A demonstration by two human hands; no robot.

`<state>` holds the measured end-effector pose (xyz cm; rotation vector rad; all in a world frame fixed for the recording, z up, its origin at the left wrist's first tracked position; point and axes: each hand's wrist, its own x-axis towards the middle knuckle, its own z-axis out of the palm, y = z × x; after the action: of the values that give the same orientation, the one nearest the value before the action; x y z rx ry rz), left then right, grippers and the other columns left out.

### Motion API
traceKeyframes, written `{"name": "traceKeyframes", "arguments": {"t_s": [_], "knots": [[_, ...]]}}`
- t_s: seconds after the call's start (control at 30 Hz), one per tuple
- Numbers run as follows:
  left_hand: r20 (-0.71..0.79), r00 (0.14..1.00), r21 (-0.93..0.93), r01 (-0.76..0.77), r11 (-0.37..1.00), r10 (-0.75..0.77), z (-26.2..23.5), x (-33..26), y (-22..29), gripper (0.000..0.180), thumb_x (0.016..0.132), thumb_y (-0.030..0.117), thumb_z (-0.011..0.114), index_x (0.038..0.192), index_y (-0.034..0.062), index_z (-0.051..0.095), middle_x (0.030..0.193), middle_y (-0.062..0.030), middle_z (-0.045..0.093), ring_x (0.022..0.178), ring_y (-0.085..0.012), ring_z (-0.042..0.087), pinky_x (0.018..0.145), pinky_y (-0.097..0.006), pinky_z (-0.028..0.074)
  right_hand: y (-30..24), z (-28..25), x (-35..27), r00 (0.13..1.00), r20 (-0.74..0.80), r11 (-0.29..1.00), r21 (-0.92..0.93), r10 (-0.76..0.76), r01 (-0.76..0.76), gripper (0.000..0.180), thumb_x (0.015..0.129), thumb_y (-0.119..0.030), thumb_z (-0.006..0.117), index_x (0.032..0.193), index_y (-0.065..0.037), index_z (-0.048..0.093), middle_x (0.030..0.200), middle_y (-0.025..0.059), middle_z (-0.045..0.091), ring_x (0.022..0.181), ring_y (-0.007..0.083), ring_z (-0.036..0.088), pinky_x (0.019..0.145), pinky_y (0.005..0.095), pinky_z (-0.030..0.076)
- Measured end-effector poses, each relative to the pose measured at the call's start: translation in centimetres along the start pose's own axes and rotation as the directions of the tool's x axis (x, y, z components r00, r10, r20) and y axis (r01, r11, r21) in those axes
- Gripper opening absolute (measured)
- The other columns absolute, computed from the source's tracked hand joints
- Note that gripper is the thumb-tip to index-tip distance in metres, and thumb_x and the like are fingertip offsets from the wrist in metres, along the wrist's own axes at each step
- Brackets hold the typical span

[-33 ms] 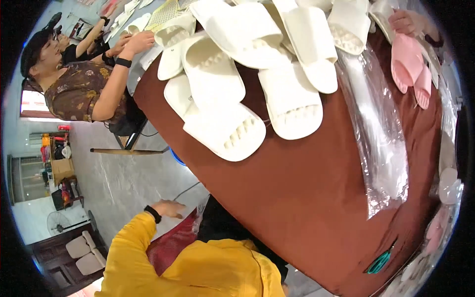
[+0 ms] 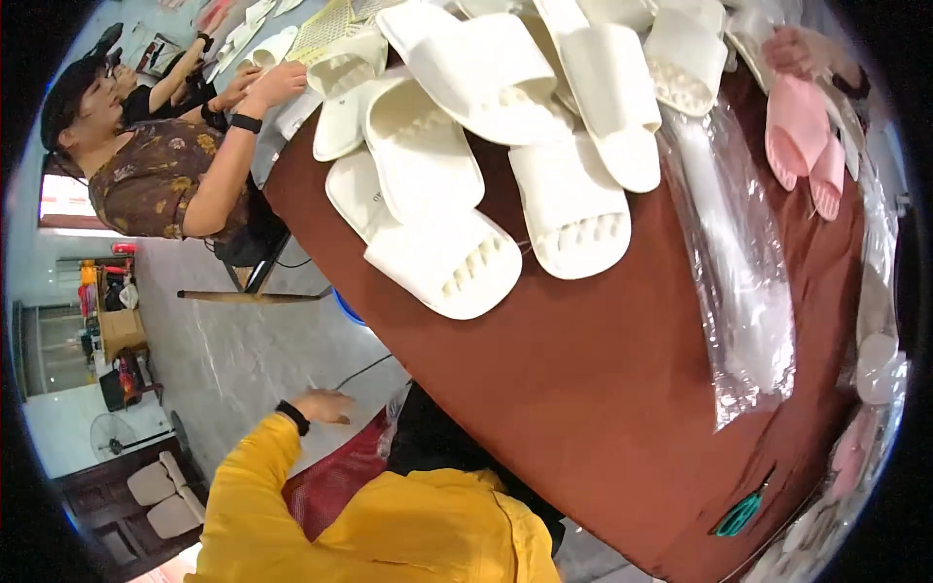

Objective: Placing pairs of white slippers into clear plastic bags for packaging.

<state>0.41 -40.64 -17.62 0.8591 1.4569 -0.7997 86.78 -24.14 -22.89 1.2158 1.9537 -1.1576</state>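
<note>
My left hand (image 2: 324, 406) hangs beside the table over the grey floor, at the end of a yellow sleeve with a black wristband. Its fingers stretch out and nothing is in them. Below it is a dark red mesh surface (image 2: 335, 481). Out of the hand's reach, white slippers lie heaped on the brown tabletop (image 2: 583, 389); the nearest are one slipper (image 2: 449, 262) pointing toward me and another slipper (image 2: 571, 209) to its right. My right hand does not show.
A clear plastic bag (image 2: 743, 291) lies right of the heap. Teal-handled snips (image 2: 739, 515) rest near the front right edge. At the far right, another person's hand (image 2: 802, 51) is by pink slippers (image 2: 797, 131). A co-worker (image 2: 155, 180) sits at the left with hands at the table.
My left hand has drifted slightly left and up. The slippers sit a little lower in the picture, as the view has shifted slightly.
</note>
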Motion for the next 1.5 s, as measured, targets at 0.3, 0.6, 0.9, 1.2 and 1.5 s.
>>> {"name": "traceKeyframes", "arguments": {"t_s": [0.3,0.6,0.9,1.2,1.5], "knots": [[-0.508,0.798,0.116,0.437,0.892,-0.324,-6.8,-11.5,-23.4,0.062,0.075,0.055,0.068,0.127,0.0214,0.063,0.132,-0.0126,0.06,0.12,-0.0337,0.056,0.101,-0.057,0.039,3.3,-8.1,-3.9,0.984,-0.171,0.915,-0.386,0.056,-0.119,0.021,0.093,-0.023,0.052,0.086,-0.01,0.068,0.082,0.0094,0.065,0.078,0.0264,0.063,0.072,0.04,0.05],[-0.995,0.087,0.01,-0.443,0.897,0.053,-19.6,-13.8,4.3,0.02,0.09,0.015,0.061,0.083,-0.0047,0.06,0.07,-0.0173,0.062,0.062,-0.025,0.063,0.06,-0.036,0.047,2.1,12.1,-7.5,0.838,-0.461,0.749,-0.435,0.291,-0.499,0.018,0.089,-0.022,0.055,0.085,-0.012,0.069,0.082,0.0078,0.065,0.079,0.0289,0.064,0.072,0.0437,0.051],[-0.782,-0.511,0.562,-0.328,0.759,0.358,-20.4,-13.0,14.7,0.051,0.086,0.016,0.067,0.131,-0.0009,0.049,0.122,-0.0221,0.057,0.116,-0.0407,0.052,0.1,-0.045,0.042,-17.0,8.9,-1.6,0.568,-0.802,0.911,-0.079,0.183,-0.405,0.028,0.082,-0.021,0.067,0.107,-0.011,0.072,0.103,0.0151,0.069,0.101,0.0332,0.062,0.082,0.0441,0.051],[-0.862,-0.36,0.481,-0.804,0.35,0.358,-17.7,-9.9,22.0,0.069,0.084,0.01,0.068,0.144,0.0038,0.033,0.12,-0.0284,0.06,0.107,-0.0449,0.061,0.089,-0.047,0.049,-27.4,-0.8,-11.8,0.437,-0.861,0.951,0.306,0.261,0.035,0.029,0.088,-0.007,0.065,0.116,-0.001,0.066,0.103,0.0188,0.068,0.093,0.0346,0.066,0.079,0.0376,0.052],[-0.749,-0.132,0.333,-0.922,0.197,0.649,-8.2,-11.3,34.0,0.05,0.088,0.016,0.067,0.133,0.0012,0.051,0.11,-0.0247,0.065,0.104,-0.0355,0.065,0.09,-0.039,0.049,-37.8,-16.9,-8.9,0.363,-0.877,0.901,-0.157,-0.316,0.405,0.028,0.092,-0.011,0.063,0.119,-0.003,0.064,0.107,0.0174,0.067,0.098,0.0345,0.065,0.084,0.0377,0.052]]}}
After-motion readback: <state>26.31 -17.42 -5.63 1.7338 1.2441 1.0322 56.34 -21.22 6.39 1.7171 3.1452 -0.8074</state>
